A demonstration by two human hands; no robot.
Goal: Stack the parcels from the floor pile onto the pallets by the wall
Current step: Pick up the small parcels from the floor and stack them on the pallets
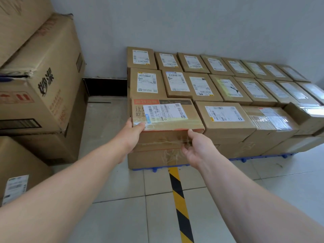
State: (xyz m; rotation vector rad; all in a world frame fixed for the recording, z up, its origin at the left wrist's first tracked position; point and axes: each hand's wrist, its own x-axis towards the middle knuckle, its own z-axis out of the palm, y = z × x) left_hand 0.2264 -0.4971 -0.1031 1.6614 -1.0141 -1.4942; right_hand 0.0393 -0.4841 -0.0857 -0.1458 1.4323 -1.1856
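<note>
A person, seen from their own head camera, sets a cardboard parcel [166, 113] with an orange band and a white shipping label at the front left corner of a low stack of parcels. The stack stands on a blue pallet [245, 159] against a grey wall [175, 23]. To place it well, the parcel should probably be lowered flat onto the taped box [154, 161] beneath, then pushed back and rightward until it sits flush with the labelled parcel [224, 120] beside it, with the fingers drawn clear before the weight settles. Whether it already rests on that box or hangs just above it cannot be told. The left hand [133, 137] grips the parcel's near left corner, thumb [140, 126] on the top face and fingers hidden round the side. The right hand [197, 149] holds the front face near its right end, thumb [192, 133] hooked at the top edge and fingers [186, 150] curled against the taped front near the bottom edge. Large cartons [43, 85] stand to the left, and yellow-and-black tape [178, 199] runs along the tiled floor.
</note>
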